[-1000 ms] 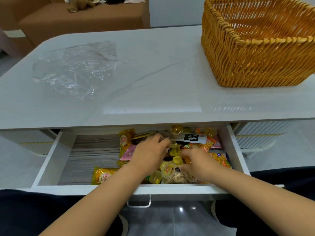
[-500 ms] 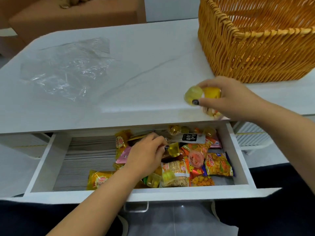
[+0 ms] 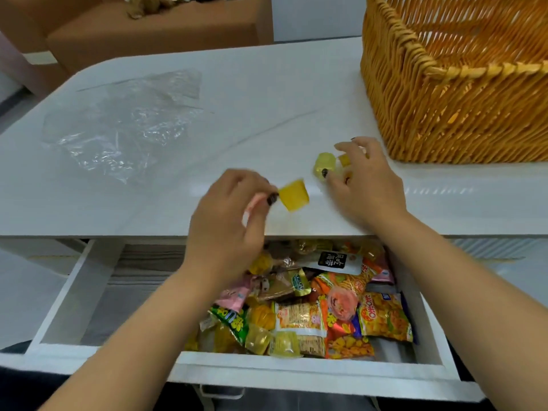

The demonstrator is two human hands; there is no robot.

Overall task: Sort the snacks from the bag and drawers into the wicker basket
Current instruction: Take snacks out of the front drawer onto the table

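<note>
My left hand (image 3: 231, 221) pinches a yellow jelly cup (image 3: 293, 195) above the tabletop's front edge. My right hand (image 3: 367, 185) rests on the white table (image 3: 267, 114) with its fingers around a pale yellow jelly cup (image 3: 324, 165) and a smaller orange one (image 3: 344, 159). The wicker basket (image 3: 450, 93) stands just beyond it at the right. Below, the open drawer (image 3: 77, 295) holds several snack packets (image 3: 382, 317) and more jelly cups (image 3: 284, 344) piled on its right side.
A crumpled clear plastic bag (image 3: 124, 123) lies flat on the table's left half. A brown sofa (image 3: 154, 34) stands behind the table. The drawer's left half shows bare grey lining. My dark-clothed legs sit under the drawer front.
My left hand rose out of the drawer with a yellow jelly cup. My right hand lowered its jelly cups onto the tabletop near the basket.
</note>
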